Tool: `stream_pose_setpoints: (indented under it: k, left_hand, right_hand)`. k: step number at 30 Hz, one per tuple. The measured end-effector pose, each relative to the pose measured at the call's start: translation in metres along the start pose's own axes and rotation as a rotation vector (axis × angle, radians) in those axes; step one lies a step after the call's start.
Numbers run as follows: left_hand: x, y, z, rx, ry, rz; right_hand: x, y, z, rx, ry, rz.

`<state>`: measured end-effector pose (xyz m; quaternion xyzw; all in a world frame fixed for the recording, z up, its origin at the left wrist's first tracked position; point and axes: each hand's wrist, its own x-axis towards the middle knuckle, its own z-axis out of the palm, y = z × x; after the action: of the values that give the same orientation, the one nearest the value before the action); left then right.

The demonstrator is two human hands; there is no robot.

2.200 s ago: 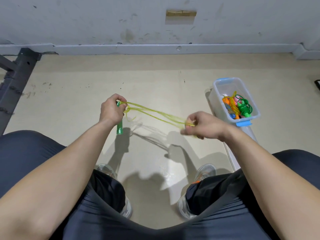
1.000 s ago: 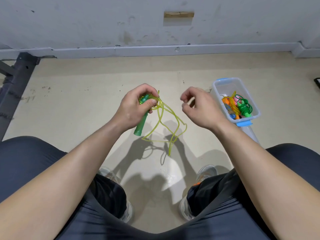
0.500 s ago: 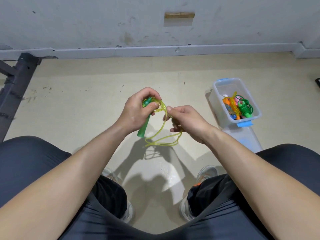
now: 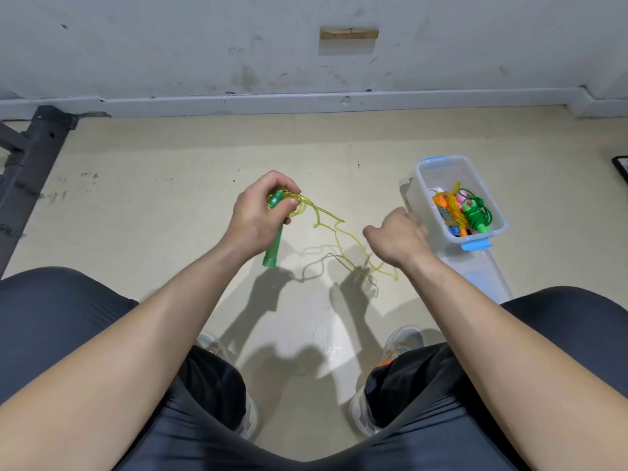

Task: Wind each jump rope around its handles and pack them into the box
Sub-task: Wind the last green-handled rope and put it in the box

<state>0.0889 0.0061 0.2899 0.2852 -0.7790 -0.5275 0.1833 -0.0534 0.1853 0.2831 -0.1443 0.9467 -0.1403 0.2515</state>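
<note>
Rope cord (image 4: 334, 229): translucent plastic, glossy. Handle (image 4: 273, 251): green plastic, smooth, semi-clear. Box (image 4: 419, 185): clear plastic, glossy; blue plastic clips. Floor (image 4: 170, 198): matt, smooth, scuffed. Wall (image 4: 170, 45): painted, rough, stained. Frame (image 4: 30, 158) at left: black, matt, probably metal. Shorts (image 4: 51, 317): dark cloth, slight sheen.

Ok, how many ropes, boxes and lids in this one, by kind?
Held rope: 1
Ropes in box: at least 2 (green rope, orange rope); pink bit unclear
Box: 1
Lid: 1
Total: at least 5
</note>
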Motion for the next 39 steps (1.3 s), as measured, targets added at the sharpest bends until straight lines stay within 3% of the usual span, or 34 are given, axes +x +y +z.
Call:
stream_pose_setpoints:
  k: [2, 5, 8, 14, 21, 26, 32, 39]
  left_hand:
    - [-0.005, 0.006, 0.007, -0.018, -0.040, 0.034]
    - [-0.012, 0.013, 0.014, -0.060, -0.086, 0.075]
    - [-0.015, 0.014, 0.017, -0.075, -0.103, 0.079]
    - [-0.014, 0.010, 0.014, -0.101, -0.117, 0.034]
    - [-0.015, 0.003, 0.019, -0.103, -0.192, -0.019]
    - [-0.015, -0.003, 0.026, -0.059, -0.195, -0.066]
    - [-0.018, -0.004, 0.028, -0.103, -0.364, -0.135]
    - [-0.027, -0.001, 0.034, -0.184, -0.505, -0.163]
  right_hand:
    - [-0.008, -0.010, -0.001, 0.235, -0.051, -0.190]
    - [-0.021, -0.024, 0.003, 0.640, -0.288, -0.388]
    - [-0.024, -0.030, 0.010, 0.683, -0.317, -0.458]
    - [-0.019, -0.030, 0.009, 0.683, -0.135, -0.417]
    - [-0.020, -0.027, -0.001, 0.626, -0.139, -0.318]
    - [-0.024, -0.027, -0.011, 0.346, -0.094, -0.355]
    - [-0.018, -0.021, -0.012, 0.743, -0.259, -0.239]
    - [-0.018, -0.022, -0.015, 0.903, -0.319, -0.225]
